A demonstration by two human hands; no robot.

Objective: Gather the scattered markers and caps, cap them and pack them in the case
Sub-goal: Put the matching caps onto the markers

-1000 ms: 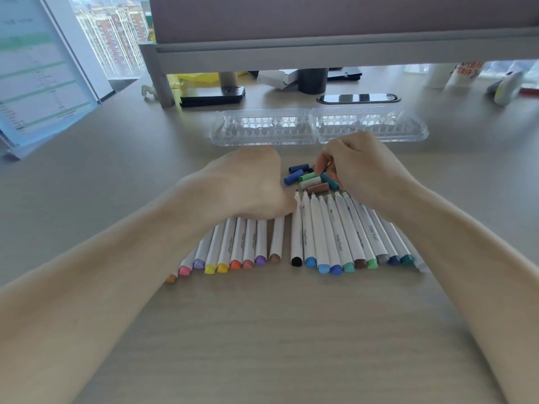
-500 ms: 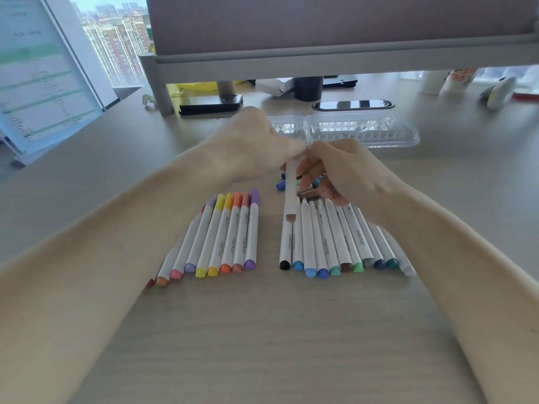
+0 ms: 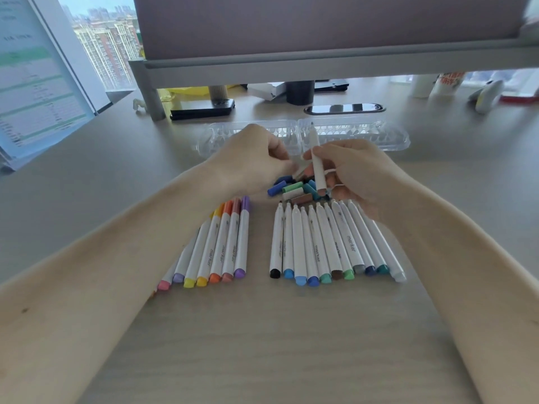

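White barrel, salmon-coloured butt end: that is the marker I see in the right hand. Thumb and fingers are curled round its middle, and its tip points up in front of the case. The left hand hovers just beside it with its fingers curled inward. Blur smears the fingertips, so I cannot tell whether they pinch anything.

Both hands hang above the loose caps, a small heap of blue, green, white, brown and teal. I count at least six, and the right hand hides part of the heap.

On the wood-grain desk, two rows of white markers lie side by side.
- The capped row on the left shows seven coloured ends, from purple through orange and yellow to pink. An eighth sliver shows at the edge of the forearm.
- The uncapped row on the right has eleven, from black to a pale one.

The case is one piece of clear plastic, lying open in two halves just beyond the hands.
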